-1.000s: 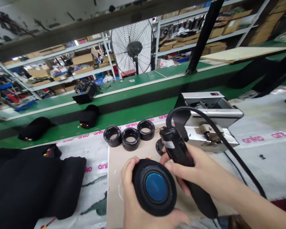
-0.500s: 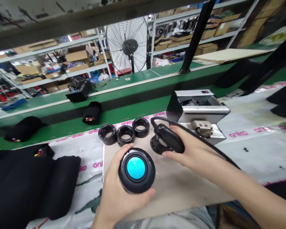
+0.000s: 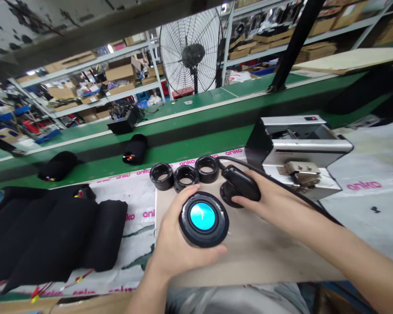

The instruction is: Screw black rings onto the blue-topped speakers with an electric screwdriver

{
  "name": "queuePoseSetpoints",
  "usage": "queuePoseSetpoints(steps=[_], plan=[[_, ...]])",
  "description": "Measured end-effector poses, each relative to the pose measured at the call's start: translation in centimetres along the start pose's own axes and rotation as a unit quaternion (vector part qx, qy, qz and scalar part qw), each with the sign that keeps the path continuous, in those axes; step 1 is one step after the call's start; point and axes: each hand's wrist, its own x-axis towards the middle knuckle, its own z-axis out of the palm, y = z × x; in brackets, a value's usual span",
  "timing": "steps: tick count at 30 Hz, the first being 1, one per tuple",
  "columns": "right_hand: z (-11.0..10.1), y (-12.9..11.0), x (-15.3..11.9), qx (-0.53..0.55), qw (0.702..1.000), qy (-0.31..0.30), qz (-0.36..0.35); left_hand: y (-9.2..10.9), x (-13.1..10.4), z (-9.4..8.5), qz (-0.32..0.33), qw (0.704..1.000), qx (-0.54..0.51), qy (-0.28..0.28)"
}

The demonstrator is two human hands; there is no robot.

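My left hand [image 3: 180,235] is wrapped round a black round speaker [image 3: 186,233], whose shiny blue centre [image 3: 202,216] faces up toward me. To its right, my right hand [image 3: 262,196] is closed on a black oblong corded piece [image 3: 240,181]. A dark round part [image 3: 228,195] sits right under that piece; whether the two are joined I cannot tell. From the piece's upper end a black cable [image 3: 268,172] runs back over my right forearm. Just beyond the speaker stand three black rings, among them a left ring [image 3: 161,176] and a right ring [image 3: 207,169].
A metal machine [image 3: 298,157] stands at the right on the printed sheet. Black fabric-covered cylinders [image 3: 75,235] with coloured wires lie at the left. Brown board [image 3: 265,253] covers the bench before me. Behind are a green ledge, a large fan [image 3: 191,54] and shelves of boxes.
The whole view has shifted, so the bench things appear farther right. The dark round part by my right hand has tilted and its opening is no longer seen. Both hands keep their hold.
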Motion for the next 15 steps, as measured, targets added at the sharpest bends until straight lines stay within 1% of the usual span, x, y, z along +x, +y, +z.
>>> queuePoseSetpoints(steps=[3, 5, 7, 10, 13, 15], plan=[[-1.9, -1.7, -1.1, 0.020, 1.000, 0.009, 0.022, -0.1, 0.1, 0.1, 0.015, 1.000, 0.001, 0.002], [-3.3, -3.4, -2.0, 0.057, 0.998, 0.006, 0.015, -0.1, 0.4, 0.2, 0.010, 1.000, -0.020, -0.007], [-4.5, -5.1, -2.7, 0.089, 0.995, -0.012, -0.035, 0.0, 0.8, 0.5, 0.009, 0.998, -0.058, -0.014], [-5.5, -7.1, -3.0, 0.083, 0.987, -0.053, -0.127, 0.4, 1.3, 0.8, 0.005, 0.995, -0.102, -0.018], [-5.6, -7.8, -2.8, 0.067, 0.980, -0.091, -0.164, 1.1, 1.4, 0.9, -0.017, 0.995, -0.101, -0.014], [-5.4, -7.9, -2.7, 0.078, 0.973, -0.102, -0.190, 1.6, 1.4, 0.7, -0.037, 0.995, -0.087, -0.024]])
